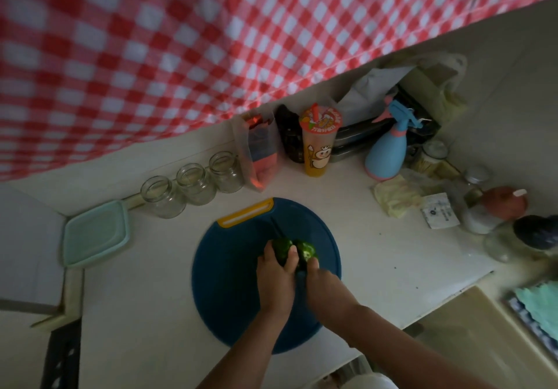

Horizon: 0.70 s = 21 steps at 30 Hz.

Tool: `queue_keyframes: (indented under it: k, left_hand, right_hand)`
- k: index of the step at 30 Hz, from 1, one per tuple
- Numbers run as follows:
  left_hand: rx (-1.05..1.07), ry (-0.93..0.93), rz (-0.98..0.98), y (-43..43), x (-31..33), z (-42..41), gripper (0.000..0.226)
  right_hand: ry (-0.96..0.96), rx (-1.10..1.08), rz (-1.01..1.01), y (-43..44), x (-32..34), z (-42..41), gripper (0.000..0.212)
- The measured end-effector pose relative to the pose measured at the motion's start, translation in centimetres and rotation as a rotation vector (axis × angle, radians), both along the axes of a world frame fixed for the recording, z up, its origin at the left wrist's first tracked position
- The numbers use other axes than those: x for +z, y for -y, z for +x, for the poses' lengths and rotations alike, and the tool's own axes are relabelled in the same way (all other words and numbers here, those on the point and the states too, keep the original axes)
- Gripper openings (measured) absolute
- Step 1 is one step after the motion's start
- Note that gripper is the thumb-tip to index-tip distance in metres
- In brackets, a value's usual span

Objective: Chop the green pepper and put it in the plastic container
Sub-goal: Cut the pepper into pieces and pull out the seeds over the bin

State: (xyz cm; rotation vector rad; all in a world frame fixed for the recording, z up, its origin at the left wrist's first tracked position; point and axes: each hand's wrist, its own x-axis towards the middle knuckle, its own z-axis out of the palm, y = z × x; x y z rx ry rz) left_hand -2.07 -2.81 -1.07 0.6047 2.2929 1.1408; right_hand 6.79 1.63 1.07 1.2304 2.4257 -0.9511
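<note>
A green pepper (305, 250) lies on the round blue cutting board (229, 286), split into two parts. My left hand (279, 271) grips the left part of the pepper. My right hand (320, 283) holds a dark-handled knife (279, 233), whose blade runs between the two parts and points away from me. The pale green plastic container (96, 233) sits at the counter's left edge, well left of the board.
Three glass jars (193, 184) stand behind the board. A yellow cup (318, 144), a blue spray bottle (388, 150), bags and small jars crowd the back right. A red checked cloth (181, 41) hangs overhead. The counter's edge (437, 304) drops off at the right.
</note>
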Motion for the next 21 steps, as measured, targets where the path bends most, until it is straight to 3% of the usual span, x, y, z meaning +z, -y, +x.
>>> queue_keyframes:
  k: [10, 15, 21]
  left_hand:
    - [-0.103, 0.064, -0.045, 0.6, 0.1, -1.8, 0.049]
    - [-0.024, 0.232, 0.037, 2.0, 0.5, -3.6, 0.022]
    - [0.16, 0.502, 0.18, 3.4, 1.6, -4.0, 0.02]
  right_hand:
    - [-0.033, -0.094, -0.085, 0.7, -0.5, -0.2, 0.06]
    - [0.002, -0.062, -0.047, 1.0, -0.5, -0.2, 0.058]
    - [0.034, -0.029, -0.018, 1.0, -0.3, -0.1, 0.058]
